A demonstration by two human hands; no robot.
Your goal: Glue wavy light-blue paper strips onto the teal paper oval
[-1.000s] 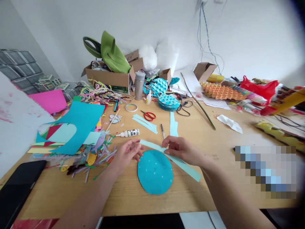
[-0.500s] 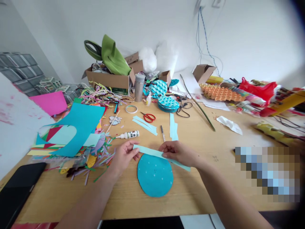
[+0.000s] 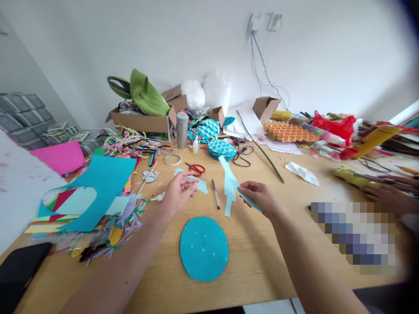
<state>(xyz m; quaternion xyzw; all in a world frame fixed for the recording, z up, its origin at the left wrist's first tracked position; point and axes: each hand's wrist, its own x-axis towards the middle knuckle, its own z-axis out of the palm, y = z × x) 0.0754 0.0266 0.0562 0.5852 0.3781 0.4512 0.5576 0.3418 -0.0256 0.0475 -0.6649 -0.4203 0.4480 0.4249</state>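
- Where the wooden table (image 3: pixel 262 257) runs wall to wall, it carries craft clutter on every side, leaving one bare patch in front of the person, seemingly kept free for working.
- Left of that patch lies a heap of coloured paper, topped by a large teal sheet (image 3: pixel 104 179) with an oval hole cut out of it; offcuts spill from its near edge.
- Flat on the bare patch, just below both hands, sits a teal oval (image 3: pixel 203 247), about the shape of that hole, dotted with small pale spots on its upper face.
- Raised above the table, the right hand (image 3: pixel 258 198) pinches one end of a pale blue paper strip (image 3: pixel 229 181); the strip rises up and away from the fingers, clear of the oval.
- Level with it, the left hand (image 3: pixel 178 192) is lifted too, fingers curled with thumb meeting fingertips near more pale strips (image 3: pixel 199 183) lying on the table; whether it grips anything I cannot tell.
- Between the hands a pen (image 3: pixel 215 194) lies on the wood, with red scissors (image 3: pixel 195 168) and a tape roll (image 3: pixel 172 159) a little farther back, all within easy reach.
- At the far right edge another person's hand (image 3: pixel 389 196) rests on the table.
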